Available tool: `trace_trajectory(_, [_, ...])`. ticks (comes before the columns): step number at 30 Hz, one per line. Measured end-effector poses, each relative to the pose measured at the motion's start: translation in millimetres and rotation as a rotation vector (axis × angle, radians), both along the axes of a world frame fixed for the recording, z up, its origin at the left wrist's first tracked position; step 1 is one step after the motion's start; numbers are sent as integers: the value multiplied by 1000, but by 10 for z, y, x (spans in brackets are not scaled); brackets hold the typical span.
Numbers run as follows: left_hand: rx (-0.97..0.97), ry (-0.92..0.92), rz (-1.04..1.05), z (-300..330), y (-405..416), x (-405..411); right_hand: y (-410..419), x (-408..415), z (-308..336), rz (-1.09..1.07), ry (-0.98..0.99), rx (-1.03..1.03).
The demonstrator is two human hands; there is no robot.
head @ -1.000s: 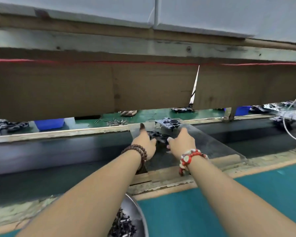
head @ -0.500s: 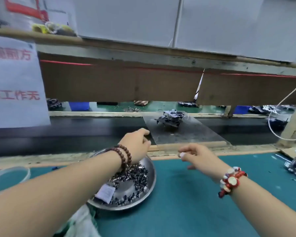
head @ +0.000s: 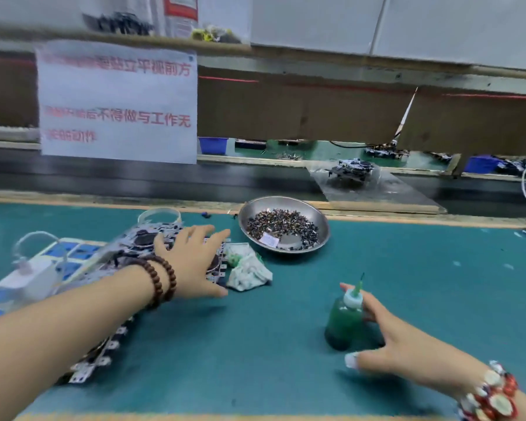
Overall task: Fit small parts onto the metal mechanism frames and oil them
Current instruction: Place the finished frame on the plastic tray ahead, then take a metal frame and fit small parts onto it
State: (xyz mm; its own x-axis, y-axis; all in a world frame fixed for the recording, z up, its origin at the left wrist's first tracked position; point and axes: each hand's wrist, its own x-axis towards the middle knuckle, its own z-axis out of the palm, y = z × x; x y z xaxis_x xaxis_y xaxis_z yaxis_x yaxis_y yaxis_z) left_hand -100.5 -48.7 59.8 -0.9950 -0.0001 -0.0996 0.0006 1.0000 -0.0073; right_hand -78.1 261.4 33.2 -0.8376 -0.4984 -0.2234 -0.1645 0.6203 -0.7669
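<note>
A row of metal mechanism frames [head: 140,241] lies along the left of the teal mat. My left hand [head: 192,259] reaches over its far end with fingers spread, just above or touching the frames. A green oil bottle [head: 345,322] with a thin nozzle stands at centre right. My right hand [head: 392,341] is spread around it, fingers behind and thumb in front, not closed on it. A steel dish [head: 319,217] holding several small dark parts sits behind. One finished mechanism [head: 351,171] rests on a clear plate [head: 407,196] over the conveyor.
A crumpled white and green cloth [head: 248,268] lies beside the frames. A white power strip [head: 28,281] sits at far left. A dark conveyor belt [head: 134,180] runs behind the mat, below a paper notice [head: 117,101] with red writing. Blue bins [head: 212,144] stand beyond.
Both hands have come back from the clear plate over the conveyor to the mat. The left now hovers over the row of frames and the right spreads round the oil bottle. The view has tilted down.
</note>
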Motion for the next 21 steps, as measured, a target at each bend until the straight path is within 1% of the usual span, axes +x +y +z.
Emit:
trace_trajectory(3, [-55, -132, -8, -22, -157, -88, -215, -10, -64, -108, 23, -112])
trace_trajectory(6, [-185, -154, -32, 34, -245, -225, -364, -107, -128, -228, 23, -215])
trace_trajectory(9, [-247, -193, -87, 91, -283, -371, -487, -187, -178, -248, 43, -245])
trace_trajectory(14, [-247, -288, -111, 99, -315, -566, -694, -313, -211, -262, 86, -272])
trace_trajectory(17, [-231, -272, -129, 34, -354, -625, -756, -367, -234, -257, 92, -271])
trace_trajectory(21, [-147, -228, -107, 8, -399, -650, -775, -414, -229, -289, 115, -300])
